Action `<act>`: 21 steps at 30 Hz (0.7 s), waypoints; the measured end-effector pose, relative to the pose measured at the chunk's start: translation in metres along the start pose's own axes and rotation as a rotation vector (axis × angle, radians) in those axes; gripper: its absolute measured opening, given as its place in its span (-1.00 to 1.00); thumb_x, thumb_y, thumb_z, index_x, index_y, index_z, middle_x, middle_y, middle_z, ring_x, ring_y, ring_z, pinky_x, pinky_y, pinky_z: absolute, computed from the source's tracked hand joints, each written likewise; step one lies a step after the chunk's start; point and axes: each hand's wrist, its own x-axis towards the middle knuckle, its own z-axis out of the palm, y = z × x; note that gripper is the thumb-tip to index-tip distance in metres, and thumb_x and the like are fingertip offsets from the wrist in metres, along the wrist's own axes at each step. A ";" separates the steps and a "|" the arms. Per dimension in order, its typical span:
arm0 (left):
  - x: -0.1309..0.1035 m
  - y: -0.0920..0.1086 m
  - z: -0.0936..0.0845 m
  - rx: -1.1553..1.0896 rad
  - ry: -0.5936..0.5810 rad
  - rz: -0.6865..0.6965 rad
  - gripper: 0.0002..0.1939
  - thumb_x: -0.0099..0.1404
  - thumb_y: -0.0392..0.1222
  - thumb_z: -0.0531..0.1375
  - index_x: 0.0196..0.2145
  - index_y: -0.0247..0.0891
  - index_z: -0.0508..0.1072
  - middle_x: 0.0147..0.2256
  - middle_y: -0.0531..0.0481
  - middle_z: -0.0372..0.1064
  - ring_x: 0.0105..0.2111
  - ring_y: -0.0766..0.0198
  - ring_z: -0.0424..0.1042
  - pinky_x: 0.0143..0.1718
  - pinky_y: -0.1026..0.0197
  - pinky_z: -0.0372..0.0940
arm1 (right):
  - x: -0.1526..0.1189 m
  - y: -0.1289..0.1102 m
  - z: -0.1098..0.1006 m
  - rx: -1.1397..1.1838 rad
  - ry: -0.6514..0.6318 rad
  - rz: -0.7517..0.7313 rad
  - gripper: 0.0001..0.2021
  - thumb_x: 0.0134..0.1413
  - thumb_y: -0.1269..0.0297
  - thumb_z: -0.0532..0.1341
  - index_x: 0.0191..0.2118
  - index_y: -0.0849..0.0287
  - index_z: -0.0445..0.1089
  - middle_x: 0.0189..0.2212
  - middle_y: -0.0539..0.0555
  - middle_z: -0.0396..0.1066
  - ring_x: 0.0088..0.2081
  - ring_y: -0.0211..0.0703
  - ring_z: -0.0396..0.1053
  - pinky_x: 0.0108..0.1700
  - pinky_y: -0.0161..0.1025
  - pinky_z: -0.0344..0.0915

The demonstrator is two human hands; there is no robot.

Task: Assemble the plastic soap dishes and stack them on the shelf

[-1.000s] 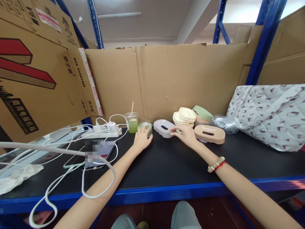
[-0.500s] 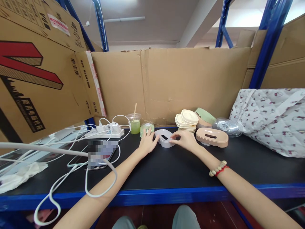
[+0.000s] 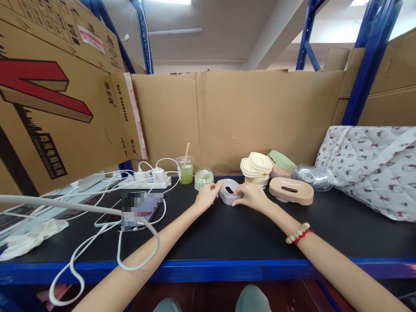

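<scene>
A light grey oval piece (image 3: 226, 197) with a slot in its top sits on the black table between my hands. My left hand (image 3: 207, 197) grips its left side, fingers bent together. On the opposite side, my right hand (image 3: 251, 196) pinches the rim between thumb and fingers. Just behind my left hand stands a green piece with a clear dome (image 3: 204, 177). Right of my right hand lies a beige oval piece (image 3: 292, 190) with a slot. Behind that hand is a stack of cream lids (image 3: 260, 163).
A cup of green drink (image 3: 186, 173) with a straw stands near the cardboard wall (image 3: 237, 117). White cables, a power strip (image 3: 146, 183) and phones lie at left. Clear plastic domes (image 3: 310, 177), a green ring (image 3: 282, 161) and a patterned bag (image 3: 377, 169) are at right.
My left hand has drawn its spread fingers in from beside the green piece and closed on the grey piece. The grey piece appears slightly turned. The whole view has shifted a little.
</scene>
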 end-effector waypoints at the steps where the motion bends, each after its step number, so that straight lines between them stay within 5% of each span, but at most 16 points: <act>1: -0.001 0.002 0.001 -0.080 -0.044 -0.037 -0.56 0.28 0.11 -0.03 -0.33 -0.31 0.44 -0.51 -0.02 0.42 -0.67 0.34 0.34 -0.55 0.28 0.26 | 0.000 -0.002 0.000 -0.024 0.014 -0.006 -0.74 -0.20 0.08 0.34 -0.39 0.15 0.47 -0.35 0.05 0.45 -0.27 -0.28 0.37 -0.43 -0.43 0.03; 4: -0.004 0.007 0.005 -0.336 -0.091 -0.170 -0.56 0.25 0.08 0.06 -0.10 -0.35 0.30 -0.49 -0.02 0.43 -0.76 0.41 0.26 -0.71 0.36 0.12 | 0.000 -0.007 0.000 -0.051 0.093 -0.037 -0.74 -0.14 0.08 0.31 -0.45 0.21 0.41 -0.41 0.07 0.41 -0.28 -0.29 0.34 -0.42 -0.44 0.02; 8: -0.008 0.013 0.004 -0.598 -0.118 -0.315 -0.37 0.22 0.10 0.11 0.09 -0.35 0.04 -0.34 -0.13 0.45 -0.70 0.33 0.38 -0.65 0.30 0.28 | -0.002 -0.011 -0.001 0.007 0.228 -0.053 -0.72 -0.06 0.09 0.25 -0.47 0.24 0.34 -0.43 0.05 0.37 -0.31 -0.35 0.30 -0.38 -0.45 0.06; 14: -0.007 0.013 0.000 -0.856 -0.088 -0.323 -0.80 0.23 -0.16 0.13 -0.26 -0.36 0.31 -0.47 -0.01 0.38 -0.64 0.34 0.39 -0.59 0.31 0.34 | -0.002 -0.009 0.002 0.109 0.164 -0.147 -0.78 -0.03 0.13 0.24 -0.42 0.21 0.38 -0.39 0.01 0.37 -0.33 -0.40 0.29 -0.32 -0.47 0.16; 17: -0.004 0.011 -0.001 -0.901 0.014 -0.381 -0.93 0.19 -0.26 0.08 -0.41 -0.32 0.30 -0.66 0.13 0.20 -0.75 0.42 0.20 -0.73 0.36 0.18 | 0.001 0.003 0.004 0.082 0.357 -0.099 -0.77 0.13 0.18 0.08 -0.27 0.17 0.42 -0.29 0.04 0.39 -0.22 -0.35 0.32 -0.19 -0.42 0.23; 21: -0.001 0.009 -0.001 -0.929 0.040 -0.430 -0.84 0.17 -0.25 0.01 -0.54 -0.29 0.26 -0.76 0.17 0.04 -0.79 0.44 0.03 -0.79 0.40 -0.05 | 0.004 0.032 0.004 -0.110 0.641 0.137 -0.67 0.11 0.35 0.00 -0.05 0.21 0.37 -0.08 0.15 0.34 -0.03 -0.18 0.27 0.01 -0.22 0.21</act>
